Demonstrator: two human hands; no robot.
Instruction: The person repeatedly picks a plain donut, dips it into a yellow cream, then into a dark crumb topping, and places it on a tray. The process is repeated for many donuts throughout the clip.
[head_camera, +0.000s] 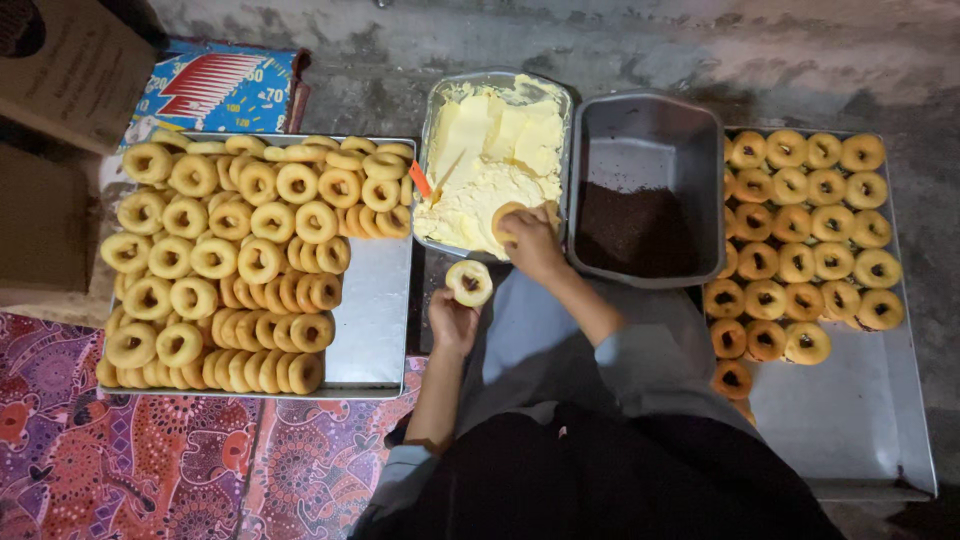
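1. The left hand holds a plain golden ring doughnut upright in front of the body, fingers pinched around its lower rim, just below the near edge of the butter tray.
2. The right hand presses a second golden ring doughnut face down into the pale yellow buttercream, fingers closed over its back. Only part of this doughnut shows past the fingers.
3. The buttercream fills a rectangular metal tray; the surface is gouged and ridged, and a small orange scraper sticks out at its left edge.
4. Just right of it, touching, stands a deep grey rectangular tub with dark brown sprinkles covering the near half of its bottom.
5. At the left, a large flat steel tray carries many uncoated doughnuts, stacked and overlapping from the far edge to the near left corner. Its near right part is bare metal.
6. At the right, another flat steel tray carries doughnuts in neat rows over its far half; whether these are coated, the picture does not settle.
7. Judgement on progress: roughly midway. The left pile looks the larger, so much is left.
8. Patterned red and purple cloth lies under the left tray.
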